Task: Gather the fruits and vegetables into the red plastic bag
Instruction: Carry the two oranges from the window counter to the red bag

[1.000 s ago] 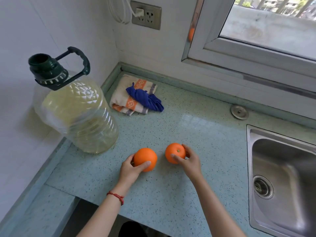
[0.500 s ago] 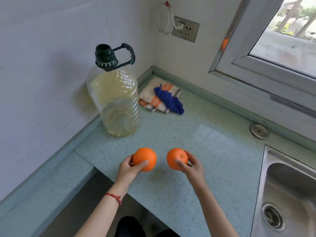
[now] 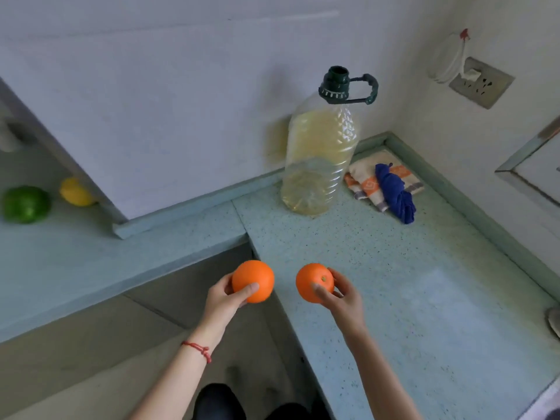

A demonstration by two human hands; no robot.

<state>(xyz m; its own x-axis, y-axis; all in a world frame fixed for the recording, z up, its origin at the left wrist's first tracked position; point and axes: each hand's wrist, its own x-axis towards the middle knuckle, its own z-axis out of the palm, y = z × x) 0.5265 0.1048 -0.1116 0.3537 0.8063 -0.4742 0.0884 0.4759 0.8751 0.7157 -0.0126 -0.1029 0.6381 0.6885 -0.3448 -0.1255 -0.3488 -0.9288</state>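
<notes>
Oil bottle upright on counter — folded cloths just beside it.

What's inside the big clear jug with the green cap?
The jug holds pale yellow liquid, visible through its clear wall, up to about the shoulder. The green cap looks open on top, but its inside cannot be seen. The wall directly behind the jug is hidden.

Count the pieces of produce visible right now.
4: one round orange in the left hand, another orange in the right hand, a green pepper and a yellow lemon on the far-left counter. Others may be out of view.
</notes>
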